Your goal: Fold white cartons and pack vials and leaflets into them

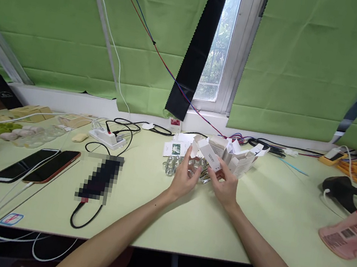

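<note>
Both hands grasp one small white box (210, 156): left hand (185, 177) fingers and right hand (226, 186) fingers pinch it; likely light, crushable card, best held by edges

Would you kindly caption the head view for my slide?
Both hands hold a small white carton above glass vials on a green table.

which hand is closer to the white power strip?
Left. The left hand is right of the power strip, nearer the table's front edge; the right hand lies farther right.

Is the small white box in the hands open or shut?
Open: the small white box shows a raised end flap, held between the left hand and right hand.
</note>
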{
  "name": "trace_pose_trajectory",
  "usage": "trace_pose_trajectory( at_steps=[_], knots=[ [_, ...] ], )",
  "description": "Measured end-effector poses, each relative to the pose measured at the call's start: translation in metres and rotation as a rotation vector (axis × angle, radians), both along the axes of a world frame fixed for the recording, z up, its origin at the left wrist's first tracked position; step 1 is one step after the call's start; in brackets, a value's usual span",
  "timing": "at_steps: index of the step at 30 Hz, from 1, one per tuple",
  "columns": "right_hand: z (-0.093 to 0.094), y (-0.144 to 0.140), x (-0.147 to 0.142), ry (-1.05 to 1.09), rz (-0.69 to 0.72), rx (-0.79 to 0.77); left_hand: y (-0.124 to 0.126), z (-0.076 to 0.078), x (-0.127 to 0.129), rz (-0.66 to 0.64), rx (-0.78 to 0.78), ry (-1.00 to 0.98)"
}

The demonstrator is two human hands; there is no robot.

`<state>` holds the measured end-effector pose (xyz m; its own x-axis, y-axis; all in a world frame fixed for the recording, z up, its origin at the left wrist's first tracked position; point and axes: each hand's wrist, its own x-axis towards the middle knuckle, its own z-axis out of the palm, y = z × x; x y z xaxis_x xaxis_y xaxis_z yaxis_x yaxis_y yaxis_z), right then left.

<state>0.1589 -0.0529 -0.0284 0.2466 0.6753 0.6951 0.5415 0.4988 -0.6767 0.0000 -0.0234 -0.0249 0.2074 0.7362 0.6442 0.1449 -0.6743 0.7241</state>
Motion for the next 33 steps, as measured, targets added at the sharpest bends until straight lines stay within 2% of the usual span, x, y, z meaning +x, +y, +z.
trace_pose_trajectory(
  at_steps=[6,15,21,24,30,33],
  knots=[
    [0.002,0.001,0.000,0.023,-0.062,0.033,-0.005,0.006,0.001,0.067,0.016,-0.008],
    [-0.002,0.004,0.002,0.003,-0.082,0.024,-0.007,0.007,0.002,0.187,0.030,-0.075],
    [-0.004,0.004,0.002,0.021,-0.114,0.015,-0.005,0.005,0.002,0.184,0.037,-0.138],
    [-0.005,0.004,0.003,0.026,-0.128,-0.003,-0.006,0.004,0.001,0.101,0.105,0.009],
    [0.003,0.002,0.002,0.077,-0.124,-0.006,-0.016,-0.004,0.003,-0.155,0.436,0.453],
    [0.017,0.001,-0.002,0.124,-0.074,-0.082,-0.023,-0.008,0.005,-0.187,0.430,0.523]
  ],
)
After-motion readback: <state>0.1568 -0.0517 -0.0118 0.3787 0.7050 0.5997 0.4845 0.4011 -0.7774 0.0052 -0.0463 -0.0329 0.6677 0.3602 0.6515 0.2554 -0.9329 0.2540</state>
